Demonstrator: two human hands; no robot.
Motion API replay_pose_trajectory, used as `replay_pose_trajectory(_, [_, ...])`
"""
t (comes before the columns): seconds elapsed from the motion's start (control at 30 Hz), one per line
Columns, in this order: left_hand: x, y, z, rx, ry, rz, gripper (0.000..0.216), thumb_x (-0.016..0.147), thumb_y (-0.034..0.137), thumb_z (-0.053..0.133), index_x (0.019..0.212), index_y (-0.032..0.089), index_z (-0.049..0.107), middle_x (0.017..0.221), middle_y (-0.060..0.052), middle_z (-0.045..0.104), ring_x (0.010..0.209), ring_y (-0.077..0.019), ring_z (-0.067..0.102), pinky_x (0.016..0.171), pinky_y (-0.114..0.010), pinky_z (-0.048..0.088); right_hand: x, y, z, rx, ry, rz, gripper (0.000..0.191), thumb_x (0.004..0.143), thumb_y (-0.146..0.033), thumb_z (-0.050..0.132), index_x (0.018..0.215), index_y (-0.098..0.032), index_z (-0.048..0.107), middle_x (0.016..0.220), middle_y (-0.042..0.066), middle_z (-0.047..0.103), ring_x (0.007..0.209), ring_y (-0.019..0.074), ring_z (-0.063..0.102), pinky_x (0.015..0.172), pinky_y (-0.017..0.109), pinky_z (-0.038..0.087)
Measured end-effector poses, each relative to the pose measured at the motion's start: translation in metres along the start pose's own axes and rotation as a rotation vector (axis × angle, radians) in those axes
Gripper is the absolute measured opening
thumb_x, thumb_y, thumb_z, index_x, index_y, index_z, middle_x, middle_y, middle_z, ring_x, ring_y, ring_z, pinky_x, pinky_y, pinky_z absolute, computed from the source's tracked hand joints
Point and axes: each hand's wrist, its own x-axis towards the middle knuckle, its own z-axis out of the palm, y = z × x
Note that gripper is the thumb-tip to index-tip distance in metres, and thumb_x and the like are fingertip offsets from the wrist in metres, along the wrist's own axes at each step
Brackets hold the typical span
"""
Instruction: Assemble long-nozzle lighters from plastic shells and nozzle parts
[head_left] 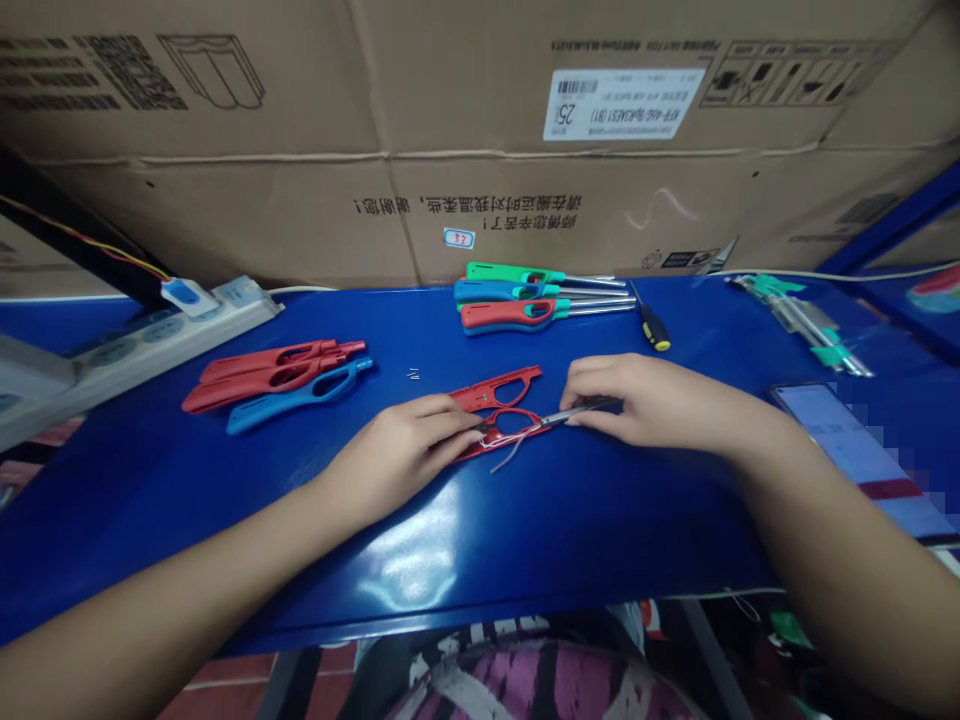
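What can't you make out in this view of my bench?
Head view:
- Red plastic lighter shell: left end hidden under the left hand.
- Thin metal tube: right end covered by the right hand.
- Lit phone screen: pixelated, unreadable.
- Tiny white bits on the blue table: too small to identify.

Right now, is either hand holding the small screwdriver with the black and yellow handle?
No: the screwdriver lies on the blue table beyond the right hand, which grips a metal tube; the left hand pinches a red plastic shell.
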Motion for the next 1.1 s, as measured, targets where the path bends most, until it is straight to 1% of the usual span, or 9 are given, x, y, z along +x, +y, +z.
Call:
replay_pose_trajectory(0.27, [-0.001,0.002,0.005,-0.004,0.016,-0.031,0.021,0.100,0.024,0.058,0.111,0.015,0.073,0.101,-0.008,0.073,0.091,-0.0187,0.071,0.083,-0.031,0.060,0.000,0.003,0.001,-0.043,-0.042,-0.013,0.014,0.094,-0.023,0.060,0.094,-0.021,0.074,0.094,0.004,0.068,0.083,0.0172,0.063,0.071,0.028,0.043])
replay_pose_trajectory(0.4, [-0.001,0.003,0.004,0.013,0.008,-0.026,0.021,0.101,0.024,0.057,0.111,0.016,0.074,0.102,-0.008,0.073,0.093,-0.0190,0.071,0.083,-0.031,0.060,0.001,-0.003,0.002,-0.136,-0.060,-0.015,0.019,0.096,-0.022,0.057,0.089,-0.021,0.075,0.087,0.003,0.068,0.075,0.0151,0.062,0.064,0.027,0.039])
replay_pose_trajectory(0.57, [-0.001,0.003,0.000,0.044,-0.026,-0.036,0.022,0.101,0.026,0.057,0.109,0.018,0.075,0.100,-0.008,0.071,0.091,-0.0184,0.070,0.081,-0.031,0.058,0.001,-0.010,0.005,-0.277,-0.046,-0.059,0.027,0.097,-0.022,0.052,0.077,-0.019,0.070,0.076,0.002,0.065,0.064,0.0140,0.057,0.057,0.029,0.031])
replay_pose_trajectory(0.73, [-0.001,0.003,-0.003,0.035,-0.059,-0.068,0.023,0.101,0.027,0.057,0.110,0.017,0.076,0.101,-0.008,0.070,0.090,-0.0186,0.069,0.082,-0.032,0.058,0.001,-0.014,0.003,-0.292,-0.055,-0.026,0.023,0.095,-0.021,0.056,0.076,-0.020,0.070,0.078,0.001,0.066,0.065,0.0134,0.057,0.056,0.029,0.028])
replay_pose_trajectory(0.87, [0.000,0.003,-0.001,0.031,-0.055,-0.054,0.023,0.102,0.026,0.056,0.110,0.017,0.076,0.101,-0.008,0.070,0.089,-0.0180,0.069,0.082,-0.032,0.058,0.000,-0.019,0.003,-0.394,-0.087,0.008,0.028,0.096,-0.021,0.055,0.072,-0.020,0.069,0.074,0.002,0.066,0.064,0.0147,0.058,0.056,0.030,0.026])
replay_pose_trajectory(0.93, [0.000,0.004,0.000,0.049,-0.048,-0.051,0.024,0.102,0.026,0.056,0.111,0.017,0.076,0.101,-0.008,0.070,0.089,-0.0179,0.069,0.082,-0.031,0.058,0.000,-0.022,0.004,-0.456,-0.111,0.020,0.030,0.097,-0.021,0.053,0.072,-0.019,0.070,0.074,0.003,0.067,0.064,0.0156,0.059,0.056,0.031,0.027])
replay_pose_trajectory(1.0, [-0.001,0.003,0.000,0.069,-0.046,-0.051,0.024,0.102,0.026,0.055,0.111,0.017,0.076,0.101,-0.008,0.070,0.089,-0.0179,0.069,0.081,-0.030,0.057,-0.001,-0.024,0.005,-0.498,-0.104,0.004,0.030,0.098,-0.020,0.052,0.077,-0.019,0.073,0.076,0.004,0.068,0.066,0.0171,0.060,0.058,0.032,0.030])
replay_pose_trajectory(1.03, [-0.001,0.003,0.000,0.077,-0.046,-0.051,0.024,0.102,0.026,0.055,0.111,0.018,0.076,0.101,-0.008,0.070,0.089,-0.0179,0.069,0.080,-0.030,0.057,0.000,-0.025,0.006,-0.503,-0.088,-0.016,0.029,0.099,-0.022,0.052,0.080,-0.019,0.074,0.078,0.005,0.069,0.069,0.0185,0.062,0.060,0.032,0.032])
replay_pose_trajectory(1.1, [-0.002,0.003,0.000,0.087,-0.047,-0.049,0.024,0.102,0.027,0.055,0.111,0.018,0.075,0.102,-0.008,0.070,0.088,-0.0179,0.070,0.080,-0.030,0.057,0.001,-0.025,0.007,-0.464,-0.036,-0.060,0.028,0.099,-0.032,0.055,0.086,-0.019,0.076,0.083,0.007,0.072,0.078,0.0215,0.064,0.066,0.033,0.038])
